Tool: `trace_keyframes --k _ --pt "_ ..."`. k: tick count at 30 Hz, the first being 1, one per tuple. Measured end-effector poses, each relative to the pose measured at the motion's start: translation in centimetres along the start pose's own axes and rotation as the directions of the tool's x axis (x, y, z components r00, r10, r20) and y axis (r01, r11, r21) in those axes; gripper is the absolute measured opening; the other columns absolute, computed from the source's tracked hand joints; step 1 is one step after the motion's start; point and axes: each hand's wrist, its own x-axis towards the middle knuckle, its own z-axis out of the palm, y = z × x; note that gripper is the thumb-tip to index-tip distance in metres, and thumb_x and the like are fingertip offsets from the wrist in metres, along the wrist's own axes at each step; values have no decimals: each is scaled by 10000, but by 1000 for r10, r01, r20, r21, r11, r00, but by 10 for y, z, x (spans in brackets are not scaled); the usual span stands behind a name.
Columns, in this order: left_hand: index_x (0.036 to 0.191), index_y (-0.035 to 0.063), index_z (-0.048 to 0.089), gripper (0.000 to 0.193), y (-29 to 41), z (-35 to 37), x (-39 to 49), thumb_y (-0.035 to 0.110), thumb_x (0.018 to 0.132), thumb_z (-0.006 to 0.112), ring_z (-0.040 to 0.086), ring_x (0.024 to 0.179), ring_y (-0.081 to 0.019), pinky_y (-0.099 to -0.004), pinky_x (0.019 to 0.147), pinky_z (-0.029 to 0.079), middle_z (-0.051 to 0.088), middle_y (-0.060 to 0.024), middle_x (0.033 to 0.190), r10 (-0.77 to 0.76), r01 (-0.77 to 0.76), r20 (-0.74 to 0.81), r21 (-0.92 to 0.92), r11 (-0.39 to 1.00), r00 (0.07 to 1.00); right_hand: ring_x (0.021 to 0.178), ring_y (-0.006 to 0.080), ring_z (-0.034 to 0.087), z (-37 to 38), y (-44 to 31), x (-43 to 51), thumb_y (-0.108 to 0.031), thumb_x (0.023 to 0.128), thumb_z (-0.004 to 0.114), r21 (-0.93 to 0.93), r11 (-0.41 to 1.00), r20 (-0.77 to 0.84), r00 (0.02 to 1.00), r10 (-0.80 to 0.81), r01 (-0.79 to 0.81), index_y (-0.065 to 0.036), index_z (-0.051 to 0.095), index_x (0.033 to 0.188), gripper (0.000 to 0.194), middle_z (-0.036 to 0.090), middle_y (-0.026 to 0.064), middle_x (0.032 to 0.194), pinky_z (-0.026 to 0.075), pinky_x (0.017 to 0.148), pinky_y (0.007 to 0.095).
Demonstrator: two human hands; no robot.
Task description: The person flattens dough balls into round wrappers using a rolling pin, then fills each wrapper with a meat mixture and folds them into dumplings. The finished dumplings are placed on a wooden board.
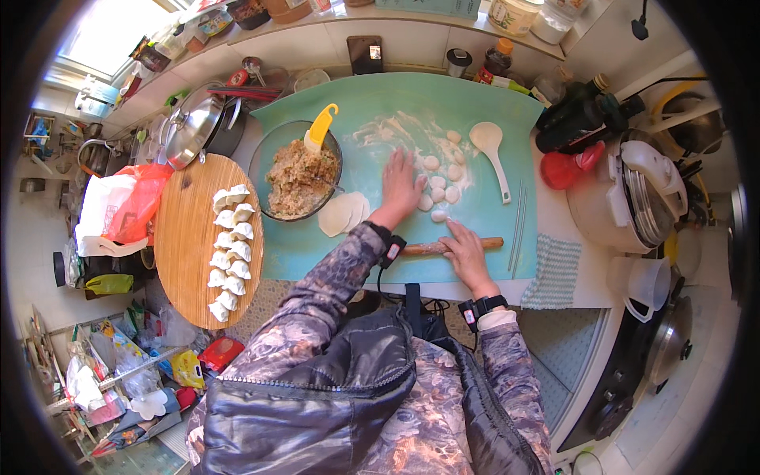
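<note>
My left hand [400, 185] lies with spread fingers on the floured green mat [356, 252], beside several small dough pieces [437, 195]. A wooden rolling pin [488, 243] lies near the mat's front edge, with my right hand [466, 252] resting over it; the fingertips reach past it toward the nearest dough piece. Whether the fingers grip the pin is not clear. Overlapping round wrappers [341, 215] lie left of my left forearm. Behind them stands a glass bowl of minced filling [300, 178] with a yellow-handled utensil [320, 127]. Filled dumplings [239, 250] line a round wooden board [184, 249] at the left.
A white ladle [490, 145] and metal chopsticks [518, 225] lie on the mat's right side. Beyond are a folded cloth [552, 273], dark bottles [585, 122] and a pressure cooker [611, 196]. A lidded steel pot [196, 127] and plastic bags [122, 208] border the board.
</note>
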Motion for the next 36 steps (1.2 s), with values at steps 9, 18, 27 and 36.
trace_keyframes --k 9,18,27,36 --pt "1488 39 299 835 54 21 -13 253 792 708 170 1454 -437 -563 1145 201 169 -292 1551 120 -145 125 220 965 985 1289 313 473 4 -3 0 -59 709 718 -49 999 -55 998 -21 18 -80 648 1102 400 526 119 1372 381 1033 448" --pt "1007 32 677 240 106 77 125 97 795 586 550 1107 -335 -449 937 426 595 -161 1150 514 -545 181 299 783 838 1276 348 470 9 -6 10 -66 693 731 -85 994 -182 982 53 -70 -66 605 1201 523 483 150 1401 398 1018 460" --pt "948 62 702 191 95 83 148 112 795 600 650 924 -335 -424 772 523 669 -145 1007 468 -662 520 286 693 715 1280 337 470 13 -5 4 -84 705 731 -90 992 -185 980 75 -93 -83 611 1211 520 484 139 1405 398 1020 454" --pt "860 60 704 124 51 -18 75 105 751 668 663 747 -356 -423 658 518 682 -163 798 229 -89 572 -262 961 788 1283 330 477 13 2 1 -100 695 739 -92 995 -184 983 17 -34 -79 643 1098 414 517 136 1380 396 1027 455"
